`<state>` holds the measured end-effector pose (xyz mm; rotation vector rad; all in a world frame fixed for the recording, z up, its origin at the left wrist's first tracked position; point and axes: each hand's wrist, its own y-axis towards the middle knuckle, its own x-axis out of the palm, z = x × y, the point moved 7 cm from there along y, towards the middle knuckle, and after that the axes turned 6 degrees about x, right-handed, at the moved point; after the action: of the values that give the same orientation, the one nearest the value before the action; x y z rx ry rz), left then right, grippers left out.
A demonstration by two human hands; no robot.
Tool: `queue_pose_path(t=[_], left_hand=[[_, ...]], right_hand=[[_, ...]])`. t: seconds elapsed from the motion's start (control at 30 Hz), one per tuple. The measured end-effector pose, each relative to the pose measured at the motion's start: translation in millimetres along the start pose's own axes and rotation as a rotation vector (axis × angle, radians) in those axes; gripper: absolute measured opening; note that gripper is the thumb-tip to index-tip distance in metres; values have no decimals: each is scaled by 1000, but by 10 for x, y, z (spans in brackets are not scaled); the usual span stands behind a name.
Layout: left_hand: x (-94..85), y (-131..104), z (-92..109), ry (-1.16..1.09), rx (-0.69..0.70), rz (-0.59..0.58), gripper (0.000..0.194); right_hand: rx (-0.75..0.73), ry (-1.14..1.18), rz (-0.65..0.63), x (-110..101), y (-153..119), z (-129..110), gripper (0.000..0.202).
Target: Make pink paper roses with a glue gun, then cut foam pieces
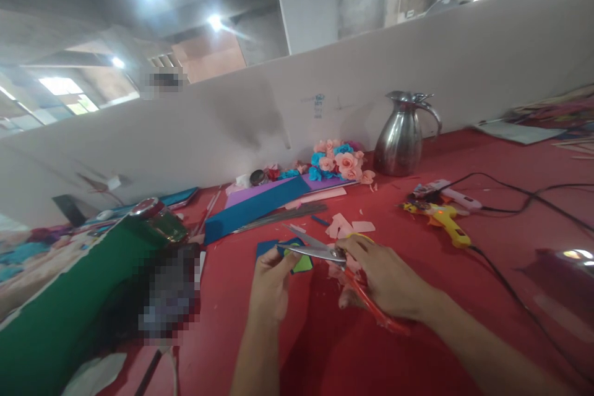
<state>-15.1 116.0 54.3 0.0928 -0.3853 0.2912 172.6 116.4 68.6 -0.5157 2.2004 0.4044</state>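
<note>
My left hand pinches a dark blue piece of paper, with a lime green piece lying against it. My right hand is wrapped round the handles of a pair of scissors, one of them red. The scissor blades are spread and point left, one reaching over the blue paper close to my left thumb. Pink paper scraps lie just beyond the scissors on the red table.
Behind are a blue strip, paper flowers and a steel jug. A yellow glue gun with a black cord lies right. A glass jar and a green panel stand left.
</note>
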Motion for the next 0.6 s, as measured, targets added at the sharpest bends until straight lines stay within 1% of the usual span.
queue_pose_path(t=[0.1, 0.3, 0.43, 0.6], left_hand=[[6, -7, 7, 23, 13, -9, 18], [27, -16, 3, 28, -3, -9, 20], [53, -23, -1, 8, -20, -11, 18], [51, -29, -12, 8, -33, -20, 18]], right_hand=[[2, 9, -14, -10, -2, -12, 53], [18, -16, -40, -8, 0, -38, 31], [6, -1, -60, -5, -11, -64, 28], [-7, 73, -94, 4, -18, -96, 25]])
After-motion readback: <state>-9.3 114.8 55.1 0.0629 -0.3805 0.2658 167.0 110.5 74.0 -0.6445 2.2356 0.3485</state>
